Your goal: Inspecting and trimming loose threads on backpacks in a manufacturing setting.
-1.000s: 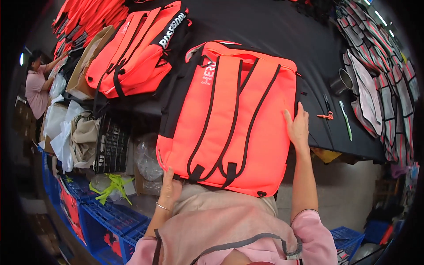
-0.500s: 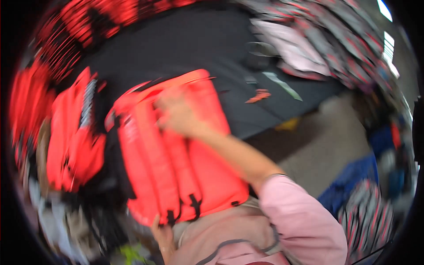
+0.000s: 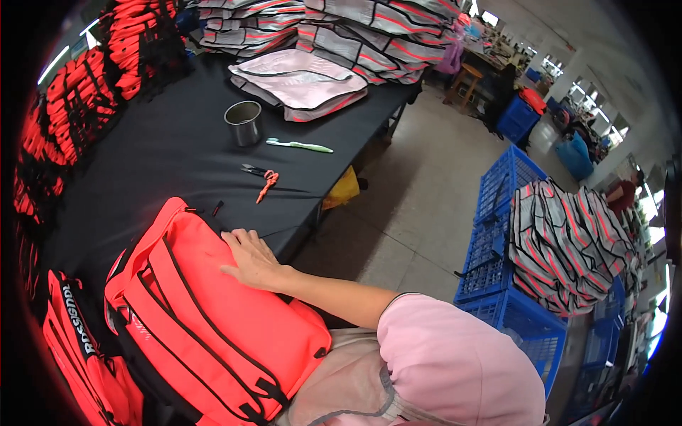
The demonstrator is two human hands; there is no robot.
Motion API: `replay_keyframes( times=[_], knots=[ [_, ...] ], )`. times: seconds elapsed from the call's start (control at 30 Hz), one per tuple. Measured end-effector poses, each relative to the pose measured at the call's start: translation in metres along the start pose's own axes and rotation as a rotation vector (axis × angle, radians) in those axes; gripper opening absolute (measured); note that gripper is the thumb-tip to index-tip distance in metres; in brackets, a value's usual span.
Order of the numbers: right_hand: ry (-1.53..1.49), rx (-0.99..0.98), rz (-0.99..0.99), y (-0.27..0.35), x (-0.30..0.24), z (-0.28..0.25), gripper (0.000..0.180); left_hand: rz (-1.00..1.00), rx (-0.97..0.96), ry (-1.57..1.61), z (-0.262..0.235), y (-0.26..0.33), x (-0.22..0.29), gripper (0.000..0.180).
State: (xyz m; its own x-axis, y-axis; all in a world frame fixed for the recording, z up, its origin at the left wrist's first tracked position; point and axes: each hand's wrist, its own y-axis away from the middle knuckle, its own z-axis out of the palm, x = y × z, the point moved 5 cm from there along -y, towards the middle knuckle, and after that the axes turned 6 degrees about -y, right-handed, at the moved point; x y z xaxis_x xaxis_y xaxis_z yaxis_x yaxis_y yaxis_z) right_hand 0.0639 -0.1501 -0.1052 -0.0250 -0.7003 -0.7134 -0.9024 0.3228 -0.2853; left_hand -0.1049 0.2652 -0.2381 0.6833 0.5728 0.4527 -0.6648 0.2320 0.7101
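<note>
A bright coral-red backpack with black-edged shoulder straps lies at the near edge of the table, against my body. My right hand rests on its right side near the top, fingers stretched out over the edge and thumb apart on the red fabric. My left hand does not show. Just past the backpack's top end are small thread snips with orange-red handles. Beyond them lie a green and white toothbrush and a dark metal cup.
A second red bag is at the lower left. Piles of red bags line the far left of the black table. Grey panels are stacked at the back beside a pale pink piece. Blue crates with grey panels stand right.
The view has swung to the right. My right hand has gone from the straps near the top to the backpack's right side. My left hand, at the bottom edge before, has left view.
</note>
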Motion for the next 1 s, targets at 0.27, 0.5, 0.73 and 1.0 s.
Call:
replay_keyframes(
  times=[0.27, 0.5, 0.73, 1.0],
  knots=[
    [-0.053, -0.056, 0.291, 0.011, 0.027, 0.000, 0.074, 0.396, -0.032, -0.179, -0.023, -0.074, 0.062, 0.051],
    [-0.686, -0.134, 0.593, 0.002, 0.002, 0.020, 0.097, 0.289, -0.551, -0.256, 0.167, -0.122, 0.050, 0.047],
    [-0.892, -0.071, 0.598, -0.027, -0.019, 0.009, 0.088, 0.324, -0.859, -0.265, 0.357, -0.072, 0.066, 0.044],
    [-0.536, 0.092, -0.103, -0.093, -0.091, -0.034, 0.028, 0.960, -0.338, -0.150, 0.265, 0.014, 0.324, 0.040]
  ],
)
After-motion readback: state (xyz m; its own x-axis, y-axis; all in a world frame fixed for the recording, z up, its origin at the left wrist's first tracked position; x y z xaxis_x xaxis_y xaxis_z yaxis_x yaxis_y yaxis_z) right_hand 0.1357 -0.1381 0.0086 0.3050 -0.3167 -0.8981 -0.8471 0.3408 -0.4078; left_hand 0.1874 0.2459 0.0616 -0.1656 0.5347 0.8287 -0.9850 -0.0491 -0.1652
